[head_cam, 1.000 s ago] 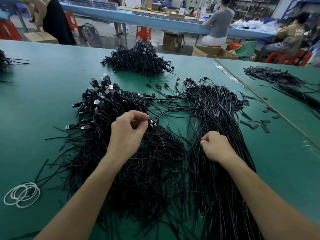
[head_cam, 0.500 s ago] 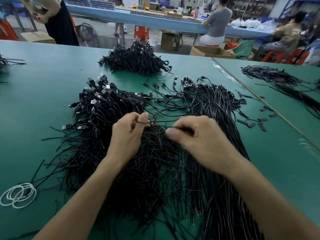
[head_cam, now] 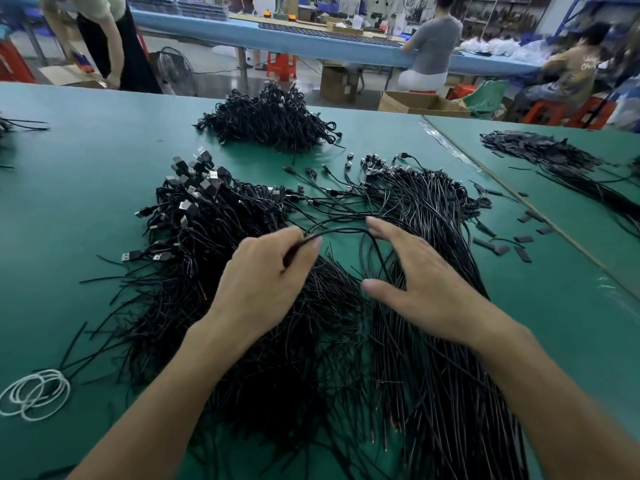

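Observation:
Two big heaps of thin black cables lie on the green table [head_cam: 69, 209]. The left heap [head_cam: 194, 230] has USB plugs at its far end; the right heap [head_cam: 433, 216] has small plugs. My left hand [head_cam: 266, 275] pinches one black cable [head_cam: 346, 231] between thumb and forefinger. That cable arches to the right and drops down between the spread thumb and fingers of my right hand [head_cam: 415, 282]. My right hand hovers over the right heap with fingers straight, its forefinger tip near the cable's arch.
A third cable heap [head_cam: 270, 119] sits further back. White cord loops [head_cam: 34, 393] lie at the near left. Short black sleeve pieces [head_cam: 502, 249] are scattered right, with a larger pile [head_cam: 540, 147] beyond a table seam. People work at a blue bench behind.
My right hand has let go of its pinch and opened, spreading around the cable arch. My left hand keeps its pinch and has lifted the cable a little.

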The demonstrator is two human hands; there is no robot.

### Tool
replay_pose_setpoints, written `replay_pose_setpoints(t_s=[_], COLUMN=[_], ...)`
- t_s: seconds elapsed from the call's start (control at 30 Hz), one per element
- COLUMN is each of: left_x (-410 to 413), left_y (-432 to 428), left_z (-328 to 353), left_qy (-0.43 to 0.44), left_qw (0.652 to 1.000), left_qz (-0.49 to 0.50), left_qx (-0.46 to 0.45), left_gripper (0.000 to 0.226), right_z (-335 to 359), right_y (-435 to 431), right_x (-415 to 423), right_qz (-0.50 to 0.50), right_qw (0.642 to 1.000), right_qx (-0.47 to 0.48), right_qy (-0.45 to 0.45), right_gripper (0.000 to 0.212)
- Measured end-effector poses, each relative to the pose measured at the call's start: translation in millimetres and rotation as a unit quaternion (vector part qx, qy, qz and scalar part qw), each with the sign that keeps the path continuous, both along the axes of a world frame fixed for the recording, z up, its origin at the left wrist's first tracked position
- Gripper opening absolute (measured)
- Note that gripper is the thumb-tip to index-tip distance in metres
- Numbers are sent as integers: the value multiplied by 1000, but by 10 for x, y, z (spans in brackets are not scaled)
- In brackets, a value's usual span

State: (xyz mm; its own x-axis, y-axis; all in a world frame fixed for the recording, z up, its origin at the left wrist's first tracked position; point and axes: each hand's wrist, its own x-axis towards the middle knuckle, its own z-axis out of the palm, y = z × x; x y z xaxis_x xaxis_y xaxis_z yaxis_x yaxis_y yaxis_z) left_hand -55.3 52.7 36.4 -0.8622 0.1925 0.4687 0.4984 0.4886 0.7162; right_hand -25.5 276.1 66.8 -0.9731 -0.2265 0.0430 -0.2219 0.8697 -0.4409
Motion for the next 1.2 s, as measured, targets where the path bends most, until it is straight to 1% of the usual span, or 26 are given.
replay_pose_setpoints(t_s=[0.07,0.13,0.2,0.27,0.37,0.43,0.47,0.5,0.53,0.57,0.6,0.63,0.67,0.7,0.73,0.77,0.8,0.83,0.87,0.9,0.97,1.0,1.03,1.1,1.13,1.2], left_x=[1,6,10,8,3,20,38,70,111,155,195,229,247,245,225,198,165,129,97,69,44,47,64,113,141,183], left_y=[0,7,2,-17,-38,-23,-11,6,19,26,20,10,2,1,8,20,32,54,74,100,148,166,183,216,225,215], left_z=[-7,5,11,28,59,99,126,159,197,237,279,323,360,377,377,364,341,308,258,194,86,55,44,60,83,133], left_qy=[-6,-5,5,4,-21,-65,-101,-141,-184,-226,-264,-297,-321,-332,-332,-326,-315,-297,-270,-231,-139,-107,-96,-113,-139,-222], left_qw=[999,998,998,999,1000,996,990,978,957,929,896,861,828,805,791,778,765,760,775,814,909,939,956,968,966,940], left_qz=[-13,-27,-28,-17,-6,-49,-95,-156,-224,-290,-344,-382,-399,-395,-375,-350,-322,-293,-260,-219,-129,-100,-94,-115,-135,-187], left_qx=[-35,-49,-56,-37,12,20,16,13,21,46,92,158,228,293,351,407,460,498,508,486,371,310,261,190,173,179], left_gripper=[39,36,45,47,46,54,58,59,60,59,57,54,52,50,49,46,44,42,41,39,33,31,31,38,45,58], right_z=[54,81,113,131,154,162,169,170,171,162,150,129,106,80,62,53,55,62,77,96,152,180,202,251,273,276], right_y=[-164,-274,-324,-293,-194,-167,-180,-193,-211,-219,-231,-249,-271,-297,-327,-358,-386,-403,-422,-432,-443,-441,-435,-400,-384,-366], right_x=[35,47,21,-6,-55,-82,-90,-94,-97,-99,-95,-81,-56,-25,12,51,84,112,137,160,190,195,196,165,142,86], right_qz=[58,79,69,22,-55,-91,-103,-107,-106,-95,-76,-46,-9,29,59,83,103,121,134,140,133,123,109,72,56,28], right_qw=[994,986,975,962,930,912,906,903,904,914,932,952,966,973,974,973,973,973,975,977,980,980,980,980,977,967], right_qx=[-81,-125,-169,-213,-306,-339,-350,-355,-354,-337,-307,-276,-251,-230,-214,-200,-188,-174,-158,-142,-135,-147,-162,-182,-192,-230], right_qy=[38,75,128,167,198,213,216,218,216,206,177,127,65,6,-43,-74,-88,-89,-83,-75,-61,-45,-20,47,76,110], right_gripper=[61,35,8,14,13,15,16,16,15,15,15,16,19,23,26,28,29,31,33,33,28,25,24,23,23,21])
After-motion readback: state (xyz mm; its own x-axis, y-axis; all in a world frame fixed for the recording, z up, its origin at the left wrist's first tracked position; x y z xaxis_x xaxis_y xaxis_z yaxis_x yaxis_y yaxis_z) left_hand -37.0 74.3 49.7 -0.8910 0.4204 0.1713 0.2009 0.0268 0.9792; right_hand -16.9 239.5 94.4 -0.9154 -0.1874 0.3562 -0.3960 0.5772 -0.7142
